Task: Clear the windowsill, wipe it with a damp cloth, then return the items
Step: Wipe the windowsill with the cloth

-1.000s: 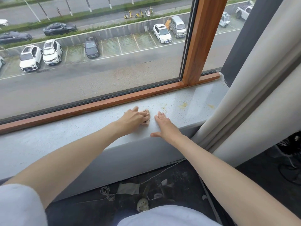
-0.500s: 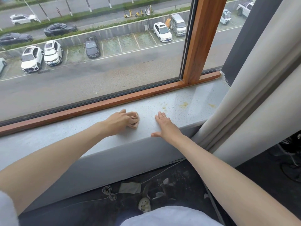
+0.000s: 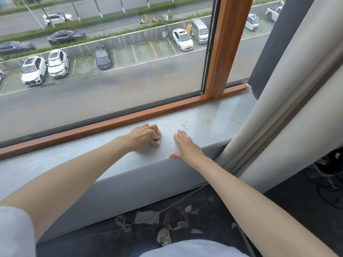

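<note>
My right hand (image 3: 185,145): flat, fingers straight, bracing on the grey speckled stone windowsill (image 3: 74,158); unmoved.
My left hand (image 3: 142,136): clamped round the small crumpled pinkish cloth (image 3: 157,141), which has rubbed left, then back rightward; wiping is under way.
Yellow stains (image 3: 206,122): far right, apparently still unwiped.

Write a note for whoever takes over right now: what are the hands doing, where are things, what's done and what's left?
Left hand grips a bunched cloth, pressed on the sill. Right hand lies flat and open on the sill beside it.
Done: the items are off this stretch of sill; none in view.
Left: wipe the yellow stains to the right, near the curtain, then return the items.
</note>
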{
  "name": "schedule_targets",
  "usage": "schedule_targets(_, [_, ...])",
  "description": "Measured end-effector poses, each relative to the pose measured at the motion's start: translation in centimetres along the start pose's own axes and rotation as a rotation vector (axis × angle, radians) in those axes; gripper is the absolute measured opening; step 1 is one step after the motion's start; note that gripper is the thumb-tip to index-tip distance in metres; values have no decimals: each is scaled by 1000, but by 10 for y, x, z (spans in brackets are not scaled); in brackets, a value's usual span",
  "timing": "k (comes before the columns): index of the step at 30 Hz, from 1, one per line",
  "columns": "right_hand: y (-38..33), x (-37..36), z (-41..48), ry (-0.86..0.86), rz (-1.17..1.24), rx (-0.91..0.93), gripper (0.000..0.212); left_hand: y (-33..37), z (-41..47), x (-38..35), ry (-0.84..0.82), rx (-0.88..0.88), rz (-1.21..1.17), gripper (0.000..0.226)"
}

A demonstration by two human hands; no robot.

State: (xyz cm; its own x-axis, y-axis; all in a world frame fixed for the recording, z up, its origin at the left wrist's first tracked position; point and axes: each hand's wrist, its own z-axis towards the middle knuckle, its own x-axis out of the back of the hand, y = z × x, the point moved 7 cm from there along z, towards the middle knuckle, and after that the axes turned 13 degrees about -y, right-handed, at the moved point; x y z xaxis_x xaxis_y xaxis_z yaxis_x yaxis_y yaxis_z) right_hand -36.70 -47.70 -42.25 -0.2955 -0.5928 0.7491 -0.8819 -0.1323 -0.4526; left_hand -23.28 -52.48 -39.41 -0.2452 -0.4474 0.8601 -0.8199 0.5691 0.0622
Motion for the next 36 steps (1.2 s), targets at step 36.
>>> schedule_targets(36, [10,-6,11,11,36,14,92,24,1,-8,256,96,-83,24])
